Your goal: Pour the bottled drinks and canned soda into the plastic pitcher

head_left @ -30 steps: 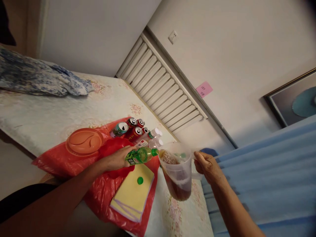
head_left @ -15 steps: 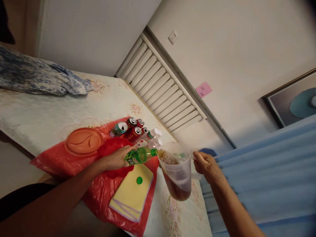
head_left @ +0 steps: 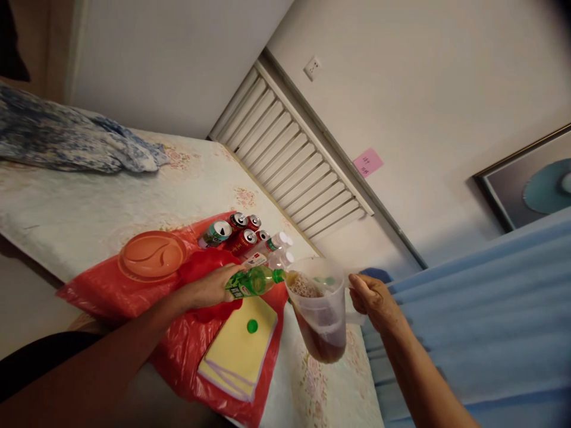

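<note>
My left hand (head_left: 214,286) is closed around the base of a green plastic bottle (head_left: 256,280), which lies nearly sideways with its mouth at the rim of a clear pitcher (head_left: 323,333). The pitcher holds brown liquid with foam on top. Its handle is gripped by my right hand (head_left: 372,299), and the pitcher is tilted. Below the bottle, a green bottle cap (head_left: 252,326) lies on a folded yellow cloth (head_left: 238,359). A red scalloped dish (head_left: 190,267) sits partly hidden behind my left hand.
A red plastic sheet (head_left: 178,356) covers part of the flowered tablecloth (head_left: 196,184). On it stand an orange lidded container (head_left: 152,254), several drink cans (head_left: 215,233) and clear bottles (head_left: 279,241). A radiator (head_left: 294,148) runs along the wall; a blue curtain (head_left: 482,309) hangs at right.
</note>
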A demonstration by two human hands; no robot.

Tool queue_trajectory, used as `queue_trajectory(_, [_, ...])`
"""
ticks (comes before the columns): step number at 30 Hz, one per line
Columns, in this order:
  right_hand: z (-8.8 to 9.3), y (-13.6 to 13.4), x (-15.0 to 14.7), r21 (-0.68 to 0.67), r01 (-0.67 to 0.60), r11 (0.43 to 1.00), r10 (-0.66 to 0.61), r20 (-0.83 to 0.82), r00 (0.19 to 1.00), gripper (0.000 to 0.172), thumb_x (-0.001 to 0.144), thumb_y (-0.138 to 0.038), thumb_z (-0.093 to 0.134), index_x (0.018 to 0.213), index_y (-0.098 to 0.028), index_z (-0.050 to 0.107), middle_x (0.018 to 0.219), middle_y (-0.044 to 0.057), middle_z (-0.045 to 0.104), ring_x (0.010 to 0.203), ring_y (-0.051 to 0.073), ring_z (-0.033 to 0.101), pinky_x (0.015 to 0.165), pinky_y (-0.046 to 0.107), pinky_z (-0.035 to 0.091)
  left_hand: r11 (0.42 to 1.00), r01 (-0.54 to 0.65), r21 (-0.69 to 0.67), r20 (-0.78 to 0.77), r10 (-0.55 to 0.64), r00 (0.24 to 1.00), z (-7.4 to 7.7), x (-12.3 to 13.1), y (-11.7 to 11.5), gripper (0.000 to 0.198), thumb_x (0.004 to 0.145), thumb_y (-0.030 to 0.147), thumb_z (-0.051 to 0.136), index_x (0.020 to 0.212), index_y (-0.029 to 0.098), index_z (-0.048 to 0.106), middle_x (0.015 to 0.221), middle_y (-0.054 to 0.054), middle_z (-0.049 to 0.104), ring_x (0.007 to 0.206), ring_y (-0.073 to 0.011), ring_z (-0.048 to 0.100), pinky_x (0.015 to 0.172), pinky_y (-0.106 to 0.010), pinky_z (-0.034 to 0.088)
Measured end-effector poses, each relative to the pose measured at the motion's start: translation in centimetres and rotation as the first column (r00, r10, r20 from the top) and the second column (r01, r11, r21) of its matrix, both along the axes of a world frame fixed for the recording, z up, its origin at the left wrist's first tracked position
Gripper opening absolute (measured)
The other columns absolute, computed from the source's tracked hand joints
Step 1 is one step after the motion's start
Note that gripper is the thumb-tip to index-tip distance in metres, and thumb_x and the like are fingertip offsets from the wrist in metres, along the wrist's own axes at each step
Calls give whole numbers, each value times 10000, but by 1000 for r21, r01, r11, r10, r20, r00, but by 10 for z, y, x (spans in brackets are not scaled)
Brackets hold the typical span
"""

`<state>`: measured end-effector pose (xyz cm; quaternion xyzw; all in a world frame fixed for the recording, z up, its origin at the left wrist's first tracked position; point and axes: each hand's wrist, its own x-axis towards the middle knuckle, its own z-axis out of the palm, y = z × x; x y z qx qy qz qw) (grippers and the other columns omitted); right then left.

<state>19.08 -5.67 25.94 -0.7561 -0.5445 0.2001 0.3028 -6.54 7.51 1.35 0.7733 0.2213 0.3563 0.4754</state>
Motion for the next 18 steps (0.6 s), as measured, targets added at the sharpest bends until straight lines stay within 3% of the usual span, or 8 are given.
queue_trajectory(11, [1,-1,-3,2,2,1000,-2,-10,1000,576,714,-700,645,518,-247,348,421,-86,274,394,54,197,399,227,141,999,-26,22,-35,27,999,1,-1,0,527,728,278,625,1247,190,601,1225,-92,691,1117,-276,641,943,-327,512])
queue_trajectory(18, [-9,-3,6,26,-8,1000,10,-57,998,583,746,-695,652,531,-246,348,417,-87,281,392,55,200,400,228,144,1000,2,20,1,-2,1000,4,-3,-1,513,724,250,618,1235,210,610,1217,-78,697,1096,-276,648,938,-320,503])
